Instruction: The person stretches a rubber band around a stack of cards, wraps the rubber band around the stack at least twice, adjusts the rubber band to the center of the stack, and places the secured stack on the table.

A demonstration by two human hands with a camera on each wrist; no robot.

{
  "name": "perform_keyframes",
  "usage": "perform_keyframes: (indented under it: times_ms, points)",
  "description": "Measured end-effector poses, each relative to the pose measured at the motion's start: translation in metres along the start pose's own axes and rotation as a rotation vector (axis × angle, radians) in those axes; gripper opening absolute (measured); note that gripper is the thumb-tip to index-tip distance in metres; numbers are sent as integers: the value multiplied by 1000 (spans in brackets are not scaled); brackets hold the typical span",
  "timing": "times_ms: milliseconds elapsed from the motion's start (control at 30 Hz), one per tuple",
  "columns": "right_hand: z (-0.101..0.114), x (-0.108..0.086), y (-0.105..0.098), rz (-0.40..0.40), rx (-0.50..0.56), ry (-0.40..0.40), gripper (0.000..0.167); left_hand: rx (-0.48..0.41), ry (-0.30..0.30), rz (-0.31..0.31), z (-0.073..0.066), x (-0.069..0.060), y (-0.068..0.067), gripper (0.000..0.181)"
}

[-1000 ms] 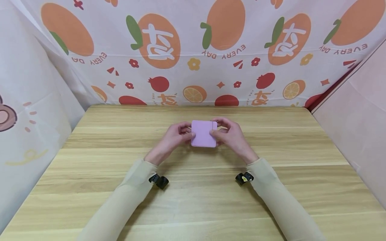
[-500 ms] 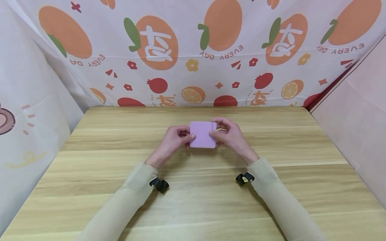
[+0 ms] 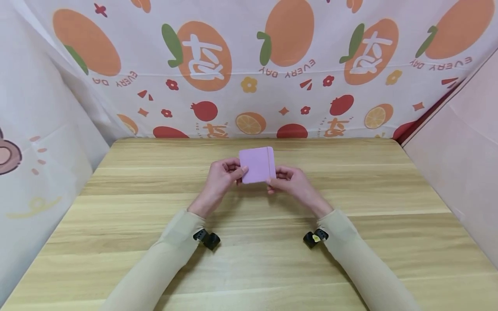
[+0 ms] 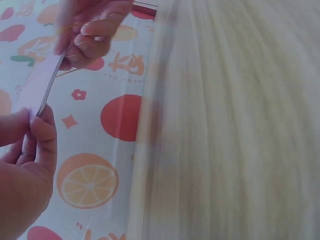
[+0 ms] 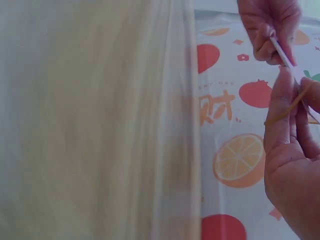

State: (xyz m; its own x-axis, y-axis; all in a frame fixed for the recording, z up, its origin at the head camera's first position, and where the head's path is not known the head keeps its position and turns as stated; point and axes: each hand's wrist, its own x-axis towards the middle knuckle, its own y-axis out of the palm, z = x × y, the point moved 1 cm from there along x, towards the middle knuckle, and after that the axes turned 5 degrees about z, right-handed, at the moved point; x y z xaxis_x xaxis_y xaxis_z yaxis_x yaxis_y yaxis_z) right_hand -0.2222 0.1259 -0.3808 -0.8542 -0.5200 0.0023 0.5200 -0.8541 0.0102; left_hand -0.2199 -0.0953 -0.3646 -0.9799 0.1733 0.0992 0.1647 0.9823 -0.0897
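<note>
Table [image 3: 249,263] of pale wood with long streaks fills the low part of the head view. Its far edge runs straight along a white cloth [image 3: 249,97] with fruit pictures. A flat, light purple pad [image 3: 255,166], square with round corners, is held up near that edge, tipped a little. A thin line [image 3: 269,160] runs down by its right side. The left hand [image 3: 219,178] pinches its left edge, thumb in front. The right hand [image 3: 293,185] pinches its low right corner. Wood reaches far out past both sleeves [image 3: 358,255].

From the left wrist, the pad shows its thin, dark side. The left hand pinches the near end. The right hand, blurry, is at the other end. The cloth has soft folds.

From the right wrist, the pad is a slanted strip between the hands. A thin yellow band [image 5: 276,119] crosses the right hand. The left hand pinches the far end. The table looks smeary here.
</note>
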Motion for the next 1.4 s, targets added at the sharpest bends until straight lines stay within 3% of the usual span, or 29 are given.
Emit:
perform_keyframes:
  times_ms: [267, 500, 767, 867, 967, 1033, 1133, 1300, 1400]
  points:
    - [-10, -3, 4, 103, 24, 34, 28, -211, -46, -42, -5, 1, 2, 12]
    - [-5, -13, 11, 185, -70, 11, 23, -395, -102, -107, -9, 1, 0, 7]
    - [8, -31, 31, 374, -513, -199, 25, -461, -221, -197, -4, 2, -3, 10]
    - [9, -34, 37, 341, -616, -325, 28, -470, -259, -202, -2, 2, -3, 6]
    - [12, -37, 44, 259, -650, -437, 45, -479, -289, -212, -1, 2, -4, 5]
    - [14, -38, 48, 200, -633, -457, 60, -485, -294, -213, -1, 2, -4, 5]
    - [15, -37, 54, 126, -497, -367, 74, -488, -289, -223, -3, 1, -3, 8]
    - [16, -35, 57, 68, -108, -176, 69, -452, -266, -233, -9, -1, 2, 8]
    - [16, -34, 55, 50, 29, -101, 64, -397, -229, -232, -12, -3, 6, 6]
